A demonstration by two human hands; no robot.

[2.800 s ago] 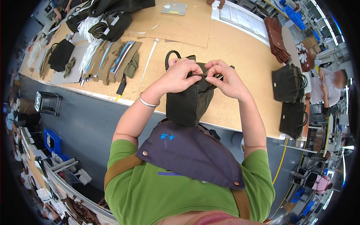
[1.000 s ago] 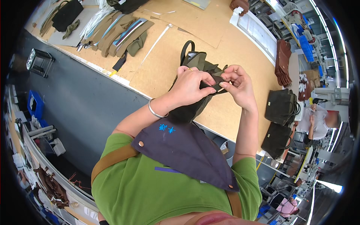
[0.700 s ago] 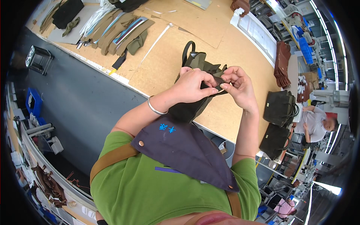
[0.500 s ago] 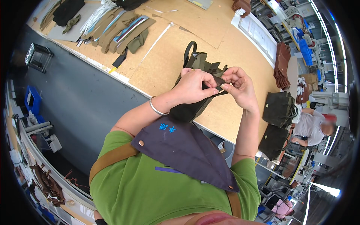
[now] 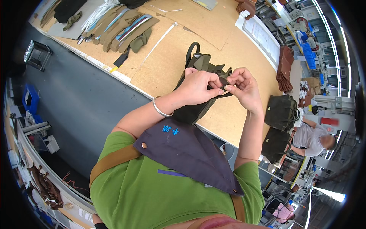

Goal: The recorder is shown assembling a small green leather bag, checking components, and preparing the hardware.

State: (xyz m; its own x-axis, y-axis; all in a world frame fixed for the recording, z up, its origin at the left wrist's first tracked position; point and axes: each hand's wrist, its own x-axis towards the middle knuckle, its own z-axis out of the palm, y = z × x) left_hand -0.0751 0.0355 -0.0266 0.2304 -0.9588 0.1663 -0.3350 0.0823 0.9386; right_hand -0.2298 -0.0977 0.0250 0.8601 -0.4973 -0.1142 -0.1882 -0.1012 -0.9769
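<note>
A dark olive handbag (image 5: 190,112) rests at the near edge of the wooden worktable, leaning toward my apron. One looped handle stands up on its far side, and loose fabric flaps show at its opening. My left hand (image 5: 201,87) lies across the top, thumb and fingers closed in a pinch on the bag's edge. Close beside it, my right hand (image 5: 244,88) pinches the same edge from the right, its other fingers curled. What looks like a strip of zipper teeth shows between the fingertips. My hands hide much of the opening.
Olive straps and striped strips (image 5: 126,32) lie in a pile at the far left of the worktable (image 5: 164,70). To the right stand two dark handbags (image 5: 280,110) and a stack of brown leather pieces (image 5: 284,70). Beyond them is a co-worker in a white shirt (image 5: 309,137).
Both hands keep their pinch on the bag's edge, with only slight finger movement. The view has shifted a little, and the co-worker at right has changed posture.
</note>
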